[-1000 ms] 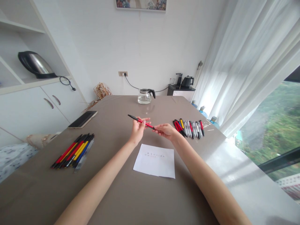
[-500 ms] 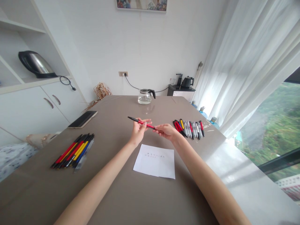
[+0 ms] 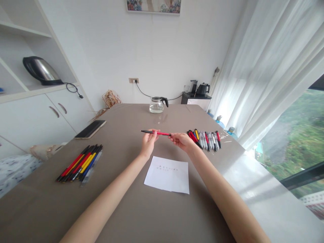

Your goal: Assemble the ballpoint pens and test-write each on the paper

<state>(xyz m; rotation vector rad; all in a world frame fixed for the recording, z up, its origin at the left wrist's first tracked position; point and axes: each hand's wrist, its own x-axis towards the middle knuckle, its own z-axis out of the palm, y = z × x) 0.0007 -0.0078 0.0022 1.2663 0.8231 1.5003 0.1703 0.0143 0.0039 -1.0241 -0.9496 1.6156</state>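
A red pen with black ends (image 3: pixel 163 133) is held nearly level above the table, its black tip pointing left. My left hand (image 3: pixel 149 141) is closed on the pen near its middle, thumb and fingers pinching it. My right hand (image 3: pixel 181 140) pinches the pen's right end between thumb and fingers. Below the hands lies a white sheet of paper (image 3: pixel 167 179) with small lines of handwriting. Just right of my right hand is a row of pens (image 3: pixel 205 139), in red, yellow, white and clear. Left of my left arm lies a bundle of red, yellow, blue and clear pens (image 3: pixel 81 163).
A phone (image 3: pixel 90 129) lies at the table's left edge. Toward the far edge stands a glass pot (image 3: pixel 157 106) with clear liquid. A steel kettle (image 3: pixel 43 71) sits on the left shelf. White curtains (image 3: pixel 253 67) hang along the right window.
The pen has turned from slanting down to the right to nearly level, and shifted slightly right. Both hands keep hold of it. The left fingers have closed in more around it.
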